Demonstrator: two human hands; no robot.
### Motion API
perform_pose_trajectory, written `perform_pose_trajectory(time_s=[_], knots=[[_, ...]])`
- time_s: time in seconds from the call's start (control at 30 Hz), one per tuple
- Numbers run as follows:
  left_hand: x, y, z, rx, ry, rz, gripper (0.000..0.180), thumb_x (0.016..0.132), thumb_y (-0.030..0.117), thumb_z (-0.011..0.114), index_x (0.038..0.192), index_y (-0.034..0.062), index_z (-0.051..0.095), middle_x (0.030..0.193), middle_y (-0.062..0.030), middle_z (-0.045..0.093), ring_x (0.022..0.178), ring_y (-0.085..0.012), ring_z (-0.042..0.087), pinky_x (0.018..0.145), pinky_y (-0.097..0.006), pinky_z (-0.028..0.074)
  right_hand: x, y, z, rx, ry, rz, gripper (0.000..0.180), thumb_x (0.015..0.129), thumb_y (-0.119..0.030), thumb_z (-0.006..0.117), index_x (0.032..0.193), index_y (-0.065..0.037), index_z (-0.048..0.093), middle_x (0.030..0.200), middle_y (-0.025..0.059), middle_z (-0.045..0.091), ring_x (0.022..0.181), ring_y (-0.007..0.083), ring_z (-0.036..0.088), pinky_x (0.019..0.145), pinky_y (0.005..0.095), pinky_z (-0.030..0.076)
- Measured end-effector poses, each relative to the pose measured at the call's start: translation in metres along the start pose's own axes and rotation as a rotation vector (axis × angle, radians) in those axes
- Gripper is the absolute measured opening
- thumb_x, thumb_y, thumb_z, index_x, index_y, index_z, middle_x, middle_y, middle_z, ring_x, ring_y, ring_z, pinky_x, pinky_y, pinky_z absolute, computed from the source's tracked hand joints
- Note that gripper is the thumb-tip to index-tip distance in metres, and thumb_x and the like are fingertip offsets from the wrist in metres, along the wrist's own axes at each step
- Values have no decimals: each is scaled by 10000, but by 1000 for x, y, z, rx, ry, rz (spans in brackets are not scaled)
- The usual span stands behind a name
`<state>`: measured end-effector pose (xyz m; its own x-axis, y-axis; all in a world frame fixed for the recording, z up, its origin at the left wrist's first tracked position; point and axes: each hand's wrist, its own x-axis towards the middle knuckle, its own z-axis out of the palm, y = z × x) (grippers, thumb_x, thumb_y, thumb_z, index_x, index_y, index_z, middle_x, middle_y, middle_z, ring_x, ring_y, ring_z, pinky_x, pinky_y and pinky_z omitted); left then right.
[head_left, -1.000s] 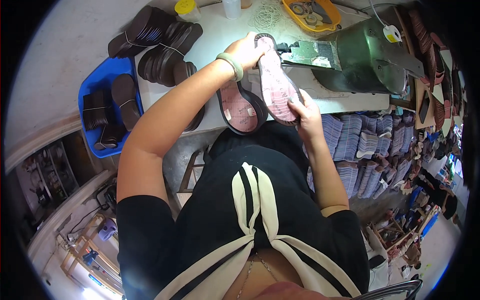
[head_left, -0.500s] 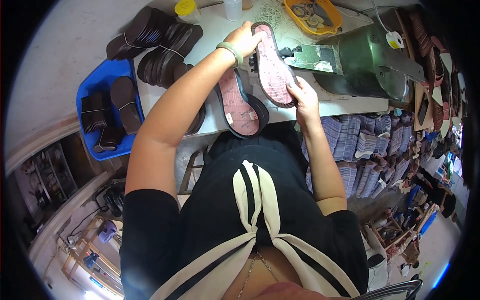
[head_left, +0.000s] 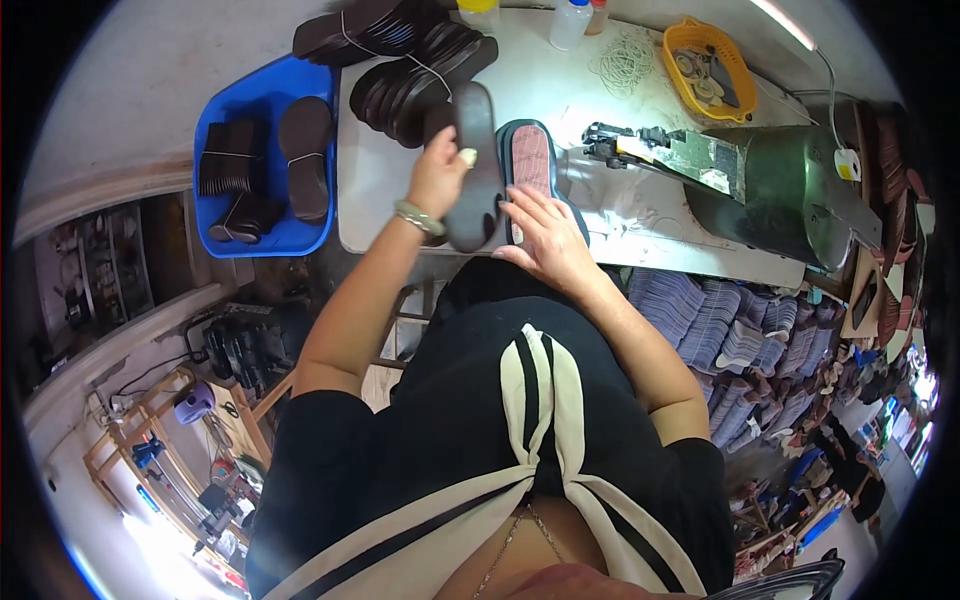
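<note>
My left hand is closed on the edge of a dark brown shoe sole, its thumb across the face. That sole is slightly blurred and stands lengthwise over the table's front edge. Just right of it, a pink-lined sole with a dark rim lies on the white table. Over its near half my right hand is spread, fingers stretched out and fingertips close to the brown sole's edge. The right hand covers much of the pink face; whether another sole lies beneath it I cannot tell.
Bundled dark soles are piled at the table's back left, beside a blue crate holding more. A green sewing machine stands right, its arm reaching inward. Behind are a yellow basket, string and a bottle. Striped stacks sit below right.
The pink-lined sole that both hands held near the machine arm has left them. My left hand has come down and left and now grips a dark brown sole; my right hand has moved left and opened.
</note>
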<state>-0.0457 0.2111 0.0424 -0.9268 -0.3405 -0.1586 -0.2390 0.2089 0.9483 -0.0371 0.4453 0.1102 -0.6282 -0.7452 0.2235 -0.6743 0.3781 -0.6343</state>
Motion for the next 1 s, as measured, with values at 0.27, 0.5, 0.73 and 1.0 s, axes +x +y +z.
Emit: perform_pose_trajectory(time_s=[0.27,0.5,0.73,1.0], knots=[[-8,-10,-32,825,303,404,522,820,104,632,1294,14,433,1106,-151,527,973,-244,556,810,-327,478,-38,15,25,-163,-57,76,684,615,-191,773,1226,-60,496,1383,187,368,1314,378,307,1025,523,282],[-62,62,30,-984,-635,-551,355,937,125,499,1277,31,455,1195,-78,565,1080,-195,563,949,-349,448,-12,-2,-25,155,161,-128,795,596,-336,821,1235,-18,471,1345,244,390,1274,418,358,1027,498,312],[-46,92,50,-622,-788,-422,238,889,132,587,1104,30,599,981,-19,639,863,-96,586,777,-247,462,-4,29,-56,927,-82,679,536,783,-209,689,1252,-28,504,1142,88,594,1024,156,548,910,297,425],[-32,104,94,-870,-560,-512,254,880,62,523,1117,-19,565,1022,-57,632,913,-134,604,837,-260,461,-3,16,-58,-7,340,502,443,846,-220,628,1249,-70,520,963,162,625,841,317,631,732,366,511]])
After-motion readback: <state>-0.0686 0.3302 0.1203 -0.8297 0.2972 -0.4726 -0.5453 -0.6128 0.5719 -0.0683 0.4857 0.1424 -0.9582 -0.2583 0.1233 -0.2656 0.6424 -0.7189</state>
